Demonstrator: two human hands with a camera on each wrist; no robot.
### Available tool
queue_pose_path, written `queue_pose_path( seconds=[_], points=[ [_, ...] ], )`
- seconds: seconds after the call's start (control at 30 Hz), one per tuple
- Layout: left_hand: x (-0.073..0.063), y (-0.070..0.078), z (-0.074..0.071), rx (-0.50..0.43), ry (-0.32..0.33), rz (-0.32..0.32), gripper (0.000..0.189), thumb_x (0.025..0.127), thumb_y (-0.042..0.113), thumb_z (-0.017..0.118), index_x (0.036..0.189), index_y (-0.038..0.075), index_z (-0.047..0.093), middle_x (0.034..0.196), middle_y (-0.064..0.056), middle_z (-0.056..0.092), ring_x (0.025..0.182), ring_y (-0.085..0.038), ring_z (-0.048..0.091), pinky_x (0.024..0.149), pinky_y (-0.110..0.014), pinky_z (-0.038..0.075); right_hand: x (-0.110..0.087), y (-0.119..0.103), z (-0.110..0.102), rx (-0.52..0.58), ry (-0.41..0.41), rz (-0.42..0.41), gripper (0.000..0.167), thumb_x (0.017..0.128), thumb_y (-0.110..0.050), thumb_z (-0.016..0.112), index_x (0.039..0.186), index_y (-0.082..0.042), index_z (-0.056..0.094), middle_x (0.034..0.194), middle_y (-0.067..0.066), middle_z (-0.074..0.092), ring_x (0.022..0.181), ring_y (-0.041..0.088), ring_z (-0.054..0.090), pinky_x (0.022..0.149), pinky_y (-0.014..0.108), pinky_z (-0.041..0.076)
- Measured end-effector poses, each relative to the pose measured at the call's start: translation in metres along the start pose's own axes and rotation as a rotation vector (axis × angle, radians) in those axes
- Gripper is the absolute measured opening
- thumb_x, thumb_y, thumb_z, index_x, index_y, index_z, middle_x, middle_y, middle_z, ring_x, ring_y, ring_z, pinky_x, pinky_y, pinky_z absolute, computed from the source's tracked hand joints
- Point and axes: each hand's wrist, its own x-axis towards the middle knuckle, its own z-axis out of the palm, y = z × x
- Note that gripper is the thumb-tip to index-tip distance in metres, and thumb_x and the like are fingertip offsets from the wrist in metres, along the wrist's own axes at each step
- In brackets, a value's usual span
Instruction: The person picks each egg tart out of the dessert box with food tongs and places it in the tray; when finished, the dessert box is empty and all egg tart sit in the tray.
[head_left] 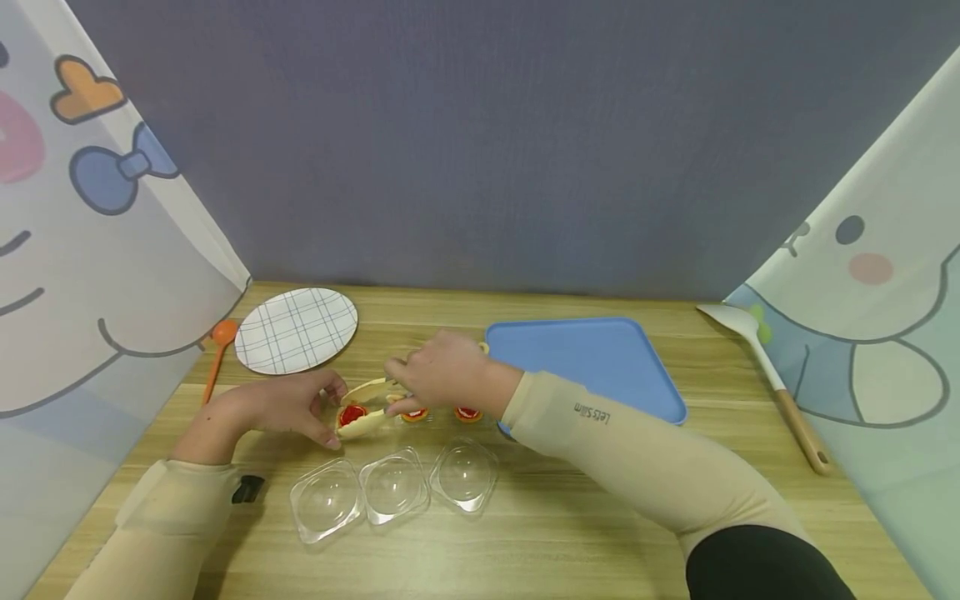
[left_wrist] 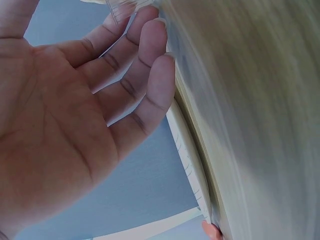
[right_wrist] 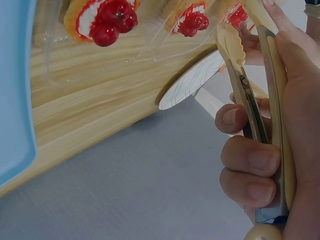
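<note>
The right hand [head_left: 448, 373] gripped yellow tongs [head_left: 367, 426] around the leftmost tart [head_left: 351, 415], beside the left hand [head_left: 288, 404], its fingers loosely spread. Probably light and squashable, the tart called for a gentle low side-hold.

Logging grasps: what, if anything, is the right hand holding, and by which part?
The right hand grips the tongs by their arms, behind the scalloped tips.

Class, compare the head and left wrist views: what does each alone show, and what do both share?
Only the head view shows the blue tray and the wooden-handled white utensil. Only the left wrist view shows the palm of the left hand. Both show that hand, the checked plate, the orange spoon and the wood-grain tabletop.
</note>
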Motion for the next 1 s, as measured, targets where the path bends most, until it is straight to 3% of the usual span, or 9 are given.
queue_pose_path(
  seconds=[0.27, 0.6, 1.0],
  points=[
    [0.0, 0.0, 0.0, -0.012, -0.002, 0.002, 0.073, 0.076, 0.041, 0.094, 0.128, 0.007, 0.057, 0.095, -0.005, 0.061, 0.082, -0.016, 0.054, 0.07, -0.026, 0.045, 0.0, -0.004, 0.002, 0.017, -0.006, -0.002, 0.059, 0.103, -0.077, 0.038, 0.107, -0.021, 0.055, 0.061, -0.011, 0.037, 0.053, 0.008, 0.033, 0.047, 0.028, 0.027],
    [-0.001, 0.002, 0.0, -0.006, -0.004, -0.001, 0.072, 0.075, 0.04, 0.094, 0.127, 0.007, 0.057, 0.092, -0.003, 0.061, 0.083, -0.016, 0.055, 0.071, -0.026, 0.045, -0.004, -0.005, -0.001, 0.02, -0.004, 0.002, 0.058, 0.103, -0.076, 0.039, 0.109, -0.02, 0.056, 0.062, -0.011, 0.038, 0.053, 0.008, 0.033, 0.047, 0.027, 0.029],
    [-0.001, 0.001, 0.002, -0.018, 0.001, -0.01, 0.071, 0.075, 0.039, 0.096, 0.124, 0.008, 0.055, 0.096, -0.005, 0.063, 0.087, -0.017, 0.057, 0.073, -0.026, 0.047, -0.022, 0.005, -0.004, 0.128, 0.03, 0.058, 0.056, 0.103, -0.075, 0.043, 0.107, -0.021, 0.055, 0.063, -0.011, 0.046, 0.053, 0.008, 0.037, 0.049, 0.027, 0.026]
  ],
)
